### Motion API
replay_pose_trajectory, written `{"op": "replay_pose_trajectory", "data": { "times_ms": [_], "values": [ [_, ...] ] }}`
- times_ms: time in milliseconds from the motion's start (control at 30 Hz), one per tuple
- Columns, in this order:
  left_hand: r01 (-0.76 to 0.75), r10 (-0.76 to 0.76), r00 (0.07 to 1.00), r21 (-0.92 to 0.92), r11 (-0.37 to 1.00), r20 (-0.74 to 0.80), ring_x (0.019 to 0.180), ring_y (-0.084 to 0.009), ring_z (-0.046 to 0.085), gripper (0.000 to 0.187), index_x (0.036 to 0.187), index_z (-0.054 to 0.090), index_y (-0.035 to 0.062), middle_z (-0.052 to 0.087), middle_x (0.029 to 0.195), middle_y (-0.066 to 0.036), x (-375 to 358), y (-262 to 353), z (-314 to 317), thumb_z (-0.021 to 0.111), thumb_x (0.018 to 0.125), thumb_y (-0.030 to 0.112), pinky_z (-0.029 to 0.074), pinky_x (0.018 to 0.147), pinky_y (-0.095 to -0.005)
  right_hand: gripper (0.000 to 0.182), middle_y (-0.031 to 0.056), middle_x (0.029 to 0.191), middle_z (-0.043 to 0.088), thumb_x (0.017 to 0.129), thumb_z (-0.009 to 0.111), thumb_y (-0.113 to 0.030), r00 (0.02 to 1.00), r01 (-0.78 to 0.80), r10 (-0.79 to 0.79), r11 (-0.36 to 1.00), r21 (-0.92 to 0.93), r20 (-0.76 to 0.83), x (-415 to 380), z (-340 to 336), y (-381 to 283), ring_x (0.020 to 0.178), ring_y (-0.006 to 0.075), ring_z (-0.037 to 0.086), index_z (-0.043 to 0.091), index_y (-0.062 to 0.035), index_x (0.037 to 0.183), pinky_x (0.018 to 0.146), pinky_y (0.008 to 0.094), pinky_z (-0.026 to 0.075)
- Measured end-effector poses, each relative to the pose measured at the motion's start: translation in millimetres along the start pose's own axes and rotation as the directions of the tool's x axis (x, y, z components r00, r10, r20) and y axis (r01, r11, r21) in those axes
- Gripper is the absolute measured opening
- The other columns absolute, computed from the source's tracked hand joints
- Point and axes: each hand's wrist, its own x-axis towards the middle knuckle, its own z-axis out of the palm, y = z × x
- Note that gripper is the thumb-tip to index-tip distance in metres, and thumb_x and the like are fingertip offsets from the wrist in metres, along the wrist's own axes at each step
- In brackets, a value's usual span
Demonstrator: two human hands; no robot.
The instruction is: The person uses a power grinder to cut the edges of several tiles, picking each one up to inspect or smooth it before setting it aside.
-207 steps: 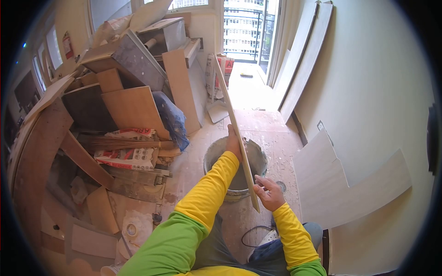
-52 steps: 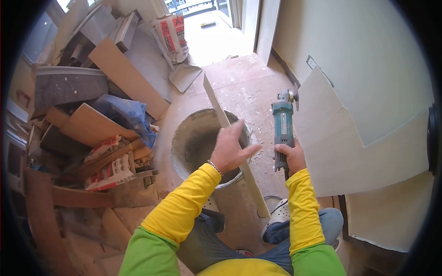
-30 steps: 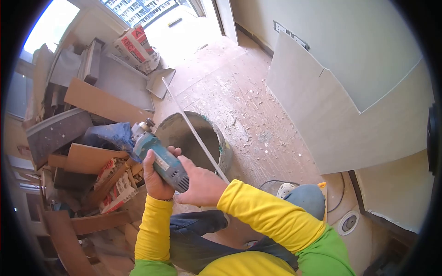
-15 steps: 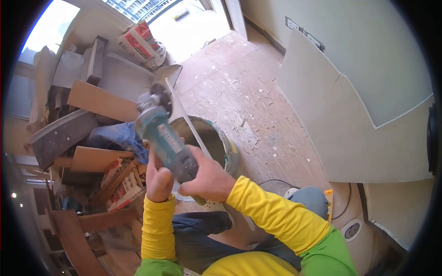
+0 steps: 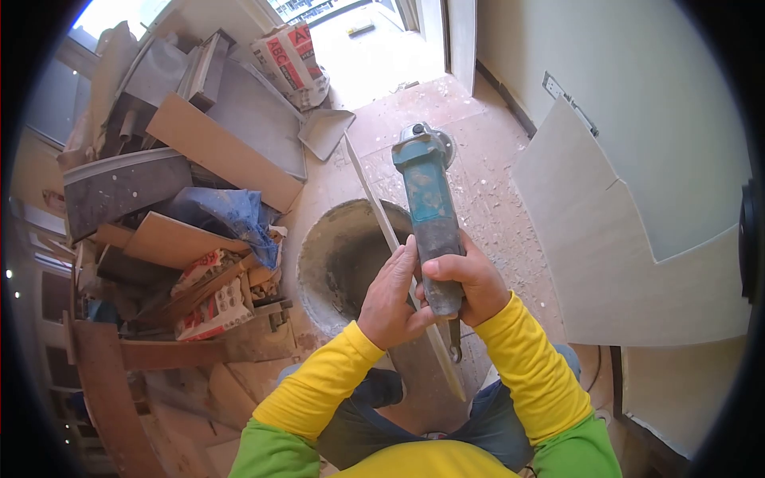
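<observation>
A teal and dark angle grinder (image 5: 428,187) points away from me, its disc end up at the far side. My right hand (image 5: 470,279) wraps round the grinder's dark rear body, thumb on top. My left hand (image 5: 390,295) is beside the grinder's lower left, fingers stretched upward and close together; its contact with the tool is partly hidden. A long pale strip (image 5: 373,187) slants beneath my hands, across a mortar-crusted bucket (image 5: 312,291).
Boards (image 5: 223,147), a blue plastic bag (image 5: 231,211) and torn sacks are piled at the left. A dustpan (image 5: 327,131) lies near a printed sack (image 5: 291,60). A large cut white panel (image 5: 590,239) leans at the right wall. Debris covers the floor.
The grinder has moved right and turned more upright in view, with both hands alongside it. My left hand has come out from beneath it, and the view has shifted.
</observation>
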Motion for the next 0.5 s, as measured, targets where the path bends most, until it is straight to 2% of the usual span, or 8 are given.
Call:
{"op": "replay_pose_trajectory", "data": {
  "times_ms": [33,267,333,467,500],
  "values": [
    [0.009,-0.008,1.000,0.011,1.000,-0.018,0.137,-0.0434,0.051,0.113,0.155,0.029,-0.0101,0.051,0.146,-0.030,-2,-1,0,0.091,0.073,0.036,0.044,0.113,-0.0431,0.055,0.0085,0.099,0.061,0.080,0.077,-0.020,1.000,0.012,-0.012,0.999,-0.034,0.003,2,2,2,0.071,0.0187,0.068,0.050,-0.0056,0.126,0.065,0.0323,0.061],
    [0.120,-0.127,0.990,-0.109,0.987,-0.060,0.134,-0.0420,0.054,0.110,0.153,0.034,-0.0083,0.053,0.144,-0.029,-8,-5,-13,0.091,0.073,0.040,0.046,0.110,-0.0430,0.052,0.0088,0.097,0.062,0.080,0.076,-0.017,0.999,0.014,-0.017,0.998,-0.064,-0.038,13,26,6,0.070,0.0196,0.068,0.050,-0.0040,0.124,0.064,0.0322,0.061],
    [0.063,-0.062,0.987,0.001,0.998,-0.149,0.120,-0.0361,0.068,0.112,0.155,0.033,-0.0036,0.065,0.133,-0.023,-9,-12,-16,0.091,0.075,0.048,0.054,0.098,-0.0385,0.050,0.0089,0.097,0.062,0.080,0.075,-0.015,0.999,0.017,-0.019,0.998,-0.068,-0.030,20,30,8,0.068,0.0199,0.067,0.051,-0.0035,0.123,0.063,0.0328,0.061],
    [0.154,-0.160,0.975,-0.052,0.987,-0.155,0.121,-0.0314,0.067,0.109,0.155,0.034,-0.0018,0.064,0.135,-0.021,-13,-22,-21,0.093,0.074,0.040,0.053,0.100,-0.0374,0.050,0.0092,0.098,0.063,0.079,0.076,-0.014,0.999,0.011,-0.016,0.991,-0.134,-0.039,34,45,7,0.070,0.0205,0.067,0.052,-0.0027,0.122,0.064,0.0331,0.060],
    [0.201,-0.226,0.963,-0.165,0.966,-0.146,0.124,-0.0287,0.065,0.109,0.155,0.033,-0.0009,0.062,0.138,-0.020,-16,-31,-20,0.094,0.073,0.035,0.052,0.101,-0.0366,0.053,0.0096,0.096,0.064,0.077,0.077,-0.012,0.995,0.043,-0.065,0.965,-0.259,-0.073,41,48,7,0.071,0.0204,0.067,0.052,-0.0014,0.123,0.062,0.0336,0.059]
  ]
}}
